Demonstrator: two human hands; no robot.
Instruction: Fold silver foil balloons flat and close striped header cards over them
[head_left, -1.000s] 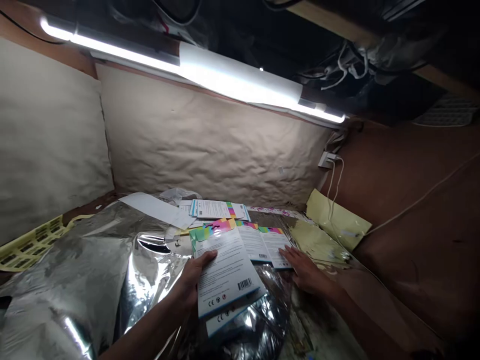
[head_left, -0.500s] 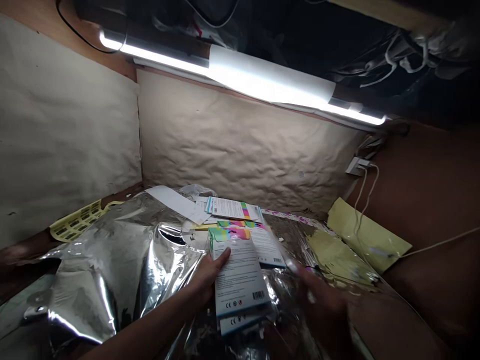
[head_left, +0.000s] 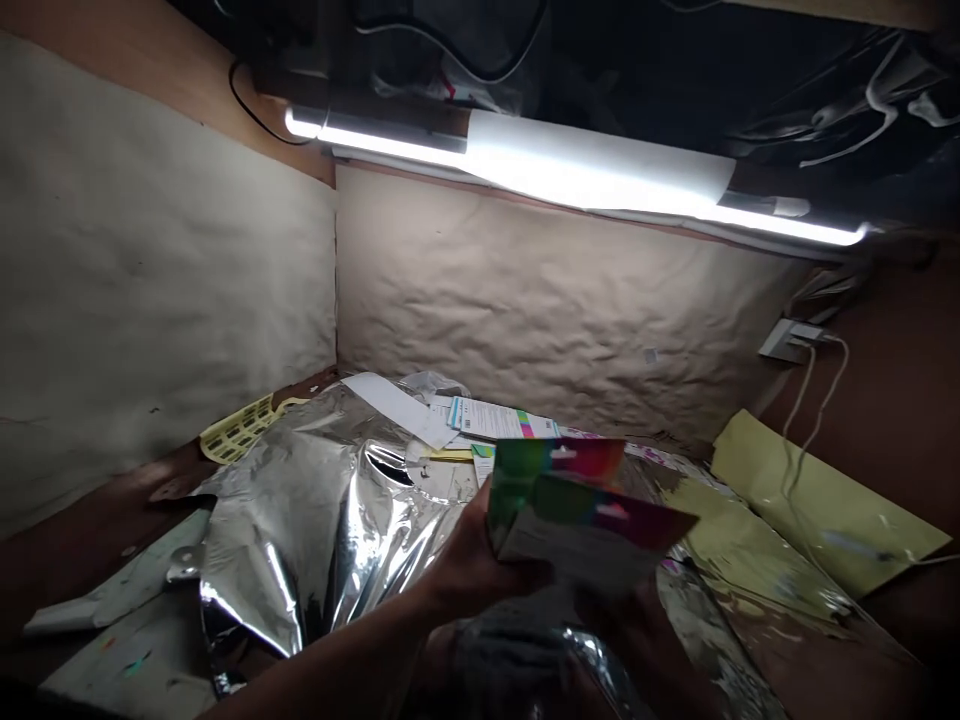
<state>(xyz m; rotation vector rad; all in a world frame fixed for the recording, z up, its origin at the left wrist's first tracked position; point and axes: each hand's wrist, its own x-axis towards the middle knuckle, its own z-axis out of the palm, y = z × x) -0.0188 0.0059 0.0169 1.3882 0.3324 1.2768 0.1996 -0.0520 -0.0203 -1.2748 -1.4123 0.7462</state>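
My left hand (head_left: 469,565) grips a small stack of flat printed cards (head_left: 577,515) with rainbow-coloured top bands, lifted off the bench and tilted toward me. My right hand (head_left: 637,620) is below and behind the stack's right side, mostly in shadow; its fingers do not show. Under the hands lies a crumpled silver foil bag (head_left: 300,530). Farther back, more printed cards (head_left: 499,420) lie flat near the wall.
Yellow sheets (head_left: 817,500) lie at the right, a yellow label sheet (head_left: 240,430) at the left. A white charger cable (head_left: 810,400) hangs from a wall socket. A bright tube light (head_left: 570,170) runs overhead above the paper-covered wall.
The left hand has lifted the stack of cards off the bench and tilted it up. The right hand left the cards on the bench and moved under the stack. The view shifted left.
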